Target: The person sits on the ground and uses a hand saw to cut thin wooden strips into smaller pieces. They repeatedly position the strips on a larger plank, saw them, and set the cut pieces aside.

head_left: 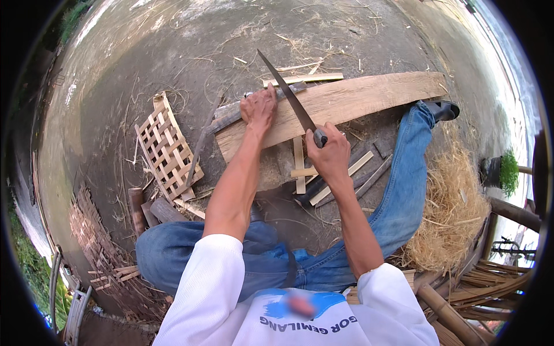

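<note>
My left hand is closed round a grey-brown bamboo pole, pressing it on the far edge of a broad wooden plank. In my right hand is the dark handle of a handsaw. Its long, tapering blade points away to the upper left and crosses over the plank and the pole, just right of my left hand. Whether the teeth touch the pole I cannot tell. The plank slants across in front of me, its right end near my outstretched foot.
A woven bamboo panel lies on the left, near short bamboo pieces. Pale split strips and dark sticks lie between my legs. Beyond the plank are more strips. A heap of shavings is beside my right leg.
</note>
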{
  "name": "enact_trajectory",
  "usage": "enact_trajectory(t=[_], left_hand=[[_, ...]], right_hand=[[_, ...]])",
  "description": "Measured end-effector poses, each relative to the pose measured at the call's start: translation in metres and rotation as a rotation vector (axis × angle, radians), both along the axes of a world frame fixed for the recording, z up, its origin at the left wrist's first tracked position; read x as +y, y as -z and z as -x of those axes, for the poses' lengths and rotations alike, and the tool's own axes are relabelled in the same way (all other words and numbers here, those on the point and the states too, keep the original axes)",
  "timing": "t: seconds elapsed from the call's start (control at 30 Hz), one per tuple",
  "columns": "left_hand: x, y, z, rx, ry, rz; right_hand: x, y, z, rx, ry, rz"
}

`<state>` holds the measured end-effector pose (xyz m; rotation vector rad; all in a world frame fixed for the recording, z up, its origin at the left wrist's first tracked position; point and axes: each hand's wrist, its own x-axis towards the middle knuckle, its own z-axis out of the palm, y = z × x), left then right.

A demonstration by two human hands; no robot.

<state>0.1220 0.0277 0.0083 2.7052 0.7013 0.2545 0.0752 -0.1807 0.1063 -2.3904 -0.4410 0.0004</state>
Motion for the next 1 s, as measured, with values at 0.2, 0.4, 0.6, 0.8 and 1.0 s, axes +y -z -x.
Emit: enact_trajectory(t=[0.2,0.4,0.6,0.8,1.0], left_hand=[[0.006,0.000,0.000,0.063,0.018,-0.014],[0.001,-0.002,-0.004,0.013,0.062,-0.034],[0.010,0.008,-0.002,-0.096,0.050,-0.051],[0.000,0.002,-0.006,0.013,0.055,-0.069],[0.011,0.013,0.009,-0.050,0.012,-0.107]], right_hand=[[-0.053,0.004,0.055,0.030,0.017,-0.080],[-0.010,0.003,0.008,-0.116,-0.025,-0.075],[-0.065,-0.002,0.049,0.053,-0.016,-0.079],[-0.016,0.013,-0.001,-0.075,-0.018,-0.017],[-0.063,0.003,0.047,0.042,-0.048,-0.063]])
